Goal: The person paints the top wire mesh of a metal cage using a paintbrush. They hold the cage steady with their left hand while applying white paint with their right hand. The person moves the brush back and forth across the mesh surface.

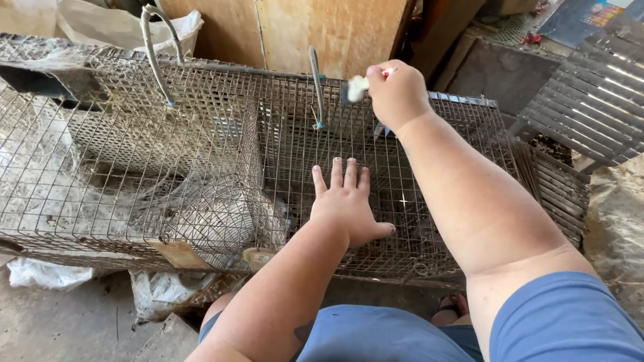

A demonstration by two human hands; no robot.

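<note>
A long, dusty wire mesh cage [123, 160] lies in front of me, with cobwebs and grime inside. My left hand [346, 200] rests flat on the cage's top mesh, fingers spread. My right hand [396, 94] is raised over the cage's far edge, closed around a small white tool with a red part [359, 86] that sticks out to the left. Two bent metal handles [159, 50] [316, 84] rise from the cage top.
A plywood board [292, 23] leans behind the cage. Dark slatted metal panels [610, 91] lie at the right. White plastic bags [120, 24] sit at back left and crumpled plastic [40, 272] under the cage. My blue shorts [430, 342] fill the bottom.
</note>
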